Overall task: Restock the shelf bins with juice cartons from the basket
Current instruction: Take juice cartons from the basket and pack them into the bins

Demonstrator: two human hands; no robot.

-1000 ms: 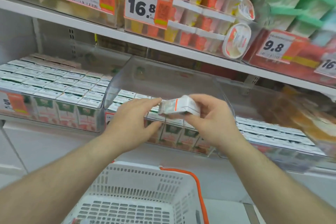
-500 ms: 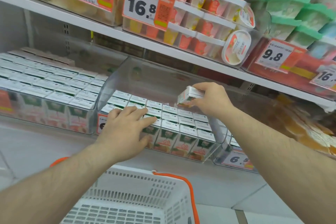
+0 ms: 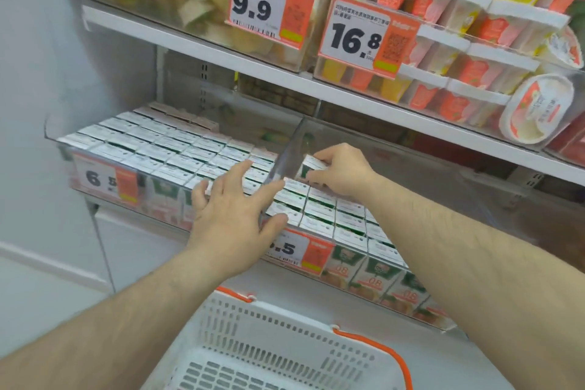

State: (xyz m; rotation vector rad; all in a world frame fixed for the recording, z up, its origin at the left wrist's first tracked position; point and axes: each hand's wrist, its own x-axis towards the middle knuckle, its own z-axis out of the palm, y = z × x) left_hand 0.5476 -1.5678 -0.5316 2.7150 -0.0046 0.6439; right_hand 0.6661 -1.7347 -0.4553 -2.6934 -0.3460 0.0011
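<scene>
1. Presently, the right hand (image 3: 340, 169) is gripping a juice carton (image 3: 311, 165) with curled fingers, holding it over the back rows of the right bin (image 3: 354, 149), apparently to seat it behind the rows already filled.
2. The left hand (image 3: 235, 215) is hovering with fingers spread and holding nothing, over the clear divider (image 3: 285, 157) beside the left bin (image 3: 63, 149), probably steadying the rows.
3. The carton is showing a white top and a green side, matching its neighbours.
4. The basket (image 3: 285, 331) is waiting below.

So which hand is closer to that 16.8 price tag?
Right. The right hand sits below the 16.8 price tag, holding a juice carton; the left hand lies lower and further left.
</scene>
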